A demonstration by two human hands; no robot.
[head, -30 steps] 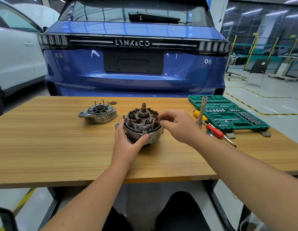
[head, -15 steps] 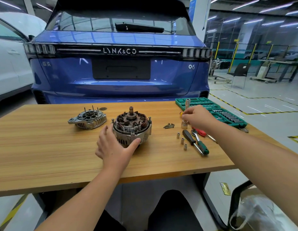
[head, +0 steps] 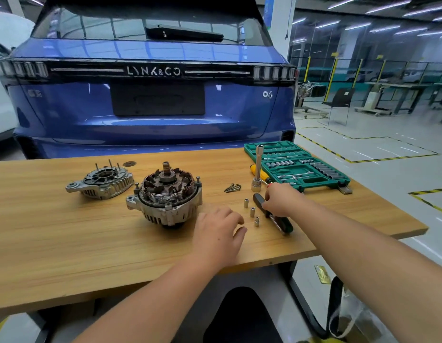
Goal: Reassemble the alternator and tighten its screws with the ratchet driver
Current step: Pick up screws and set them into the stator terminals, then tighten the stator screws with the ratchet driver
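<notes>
This is a car workshop or training garage. A blue car (head: 153, 95) is parked tail-first just behind a wooden workbench (head: 66, 238), with a white car (head: 2, 95) beside it, and on the bench lie a green socket set (head: 299, 164), screwdrivers and a stripped-down alternator (head: 165, 196). Off to the right the pale painted floor carries yellow and black hazard lines (head: 338, 154), yellow posts stand before glass partitions (head: 400, 78), and strip lights run along the ceiling.

The left hand (head: 218, 235) lay palm-down, fingers relaxed, right of the alternator (head: 165, 198); farther right, the right hand (head: 283, 200) curled its fingers downward.
</notes>
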